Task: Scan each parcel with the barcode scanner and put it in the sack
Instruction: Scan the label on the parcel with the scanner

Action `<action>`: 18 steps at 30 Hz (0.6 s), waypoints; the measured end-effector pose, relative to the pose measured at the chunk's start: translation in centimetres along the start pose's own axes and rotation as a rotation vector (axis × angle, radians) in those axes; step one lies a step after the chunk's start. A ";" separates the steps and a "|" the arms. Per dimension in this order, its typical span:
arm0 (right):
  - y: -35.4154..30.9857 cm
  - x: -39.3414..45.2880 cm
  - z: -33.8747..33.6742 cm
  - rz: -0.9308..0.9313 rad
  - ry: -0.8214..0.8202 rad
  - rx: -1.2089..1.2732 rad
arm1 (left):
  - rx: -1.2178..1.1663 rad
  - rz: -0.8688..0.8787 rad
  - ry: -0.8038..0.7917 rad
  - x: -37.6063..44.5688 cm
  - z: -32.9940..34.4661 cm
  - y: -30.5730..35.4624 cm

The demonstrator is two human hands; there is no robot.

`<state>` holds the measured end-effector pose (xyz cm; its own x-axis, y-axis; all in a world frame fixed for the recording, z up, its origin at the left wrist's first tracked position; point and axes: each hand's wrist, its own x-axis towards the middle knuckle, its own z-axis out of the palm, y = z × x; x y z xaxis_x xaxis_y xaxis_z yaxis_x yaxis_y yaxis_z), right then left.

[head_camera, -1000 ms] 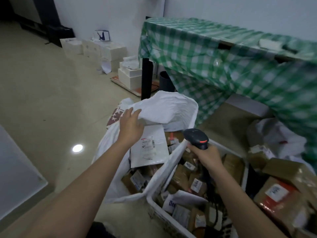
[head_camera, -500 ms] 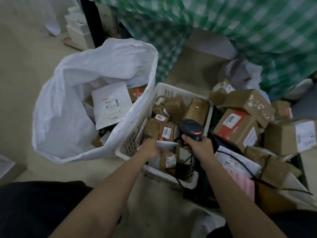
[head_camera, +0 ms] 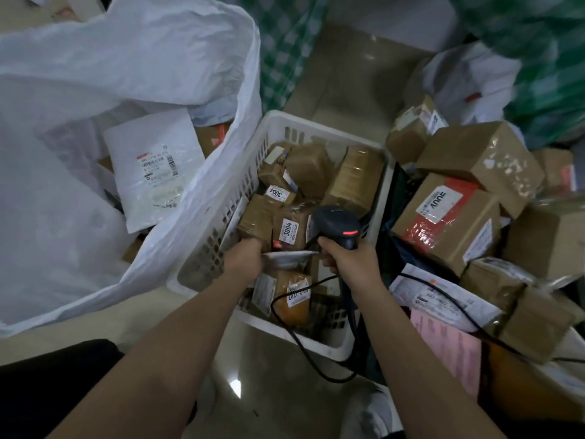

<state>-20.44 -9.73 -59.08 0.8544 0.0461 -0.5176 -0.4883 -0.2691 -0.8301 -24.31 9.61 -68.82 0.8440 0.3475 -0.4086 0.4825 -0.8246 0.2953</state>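
**Left hand on a mailer in the basket, scanner in the right**

The left hand (head_camera: 245,259) is reaching down into the white basket (head_camera: 319,126) and gripping the edge of a flat white mailer (head_camera: 286,258) that is lying across the brown parcels there; its fingers are curling under the mailer and are mostly hidden. The right hand (head_camera: 351,267) is wrapping round the handle of the black scanner (head_camera: 337,224), whose head is hanging over the basket just beside the mailer, a red light glowing on its top. The scanner's black cable (head_camera: 304,346) is looping down over the basket's near rim.

Inside the basket, small brown boxes are lying packed together, two of them showing labels reading 3004 (head_camera: 289,231).

The white sack (head_camera: 95,64) is standing open to the left, its side pressing against the basket. A white labelled parcel (head_camera: 155,166) is lying inside it on top of a few brown ones.

To the right of the basket, larger cardboard boxes (head_camera: 478,156) are sitting in a heap on the floor, one bearing red tape (head_camera: 424,229). A pink sheet (head_camera: 449,346) is lying beneath them, near the right forearm. Green checked cloth (head_camera: 285,42) is hanging behind the basket.
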 end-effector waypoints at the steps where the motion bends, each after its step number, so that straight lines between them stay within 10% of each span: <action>1: -0.1 -0.1 -0.2 0.011 -0.009 0.026 | -0.033 -0.005 0.031 -0.4 -0.4 0.1; 10: -2.4 -3.6 0.3 -0.065 0.080 0.230 | -0.495 0.223 0.461 -8.7 -9.6 1.1; 18: -7.2 -11.1 3.1 -0.204 0.164 0.422 | -0.328 0.627 0.603 -16.3 -13.3 1.9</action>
<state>-26.93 -5.30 -48.01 0.9401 -0.1039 -0.3246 -0.3088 0.1438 -0.9402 -34.02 8.26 -50.12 0.9076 0.1298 0.3993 -0.1388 -0.8048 0.5771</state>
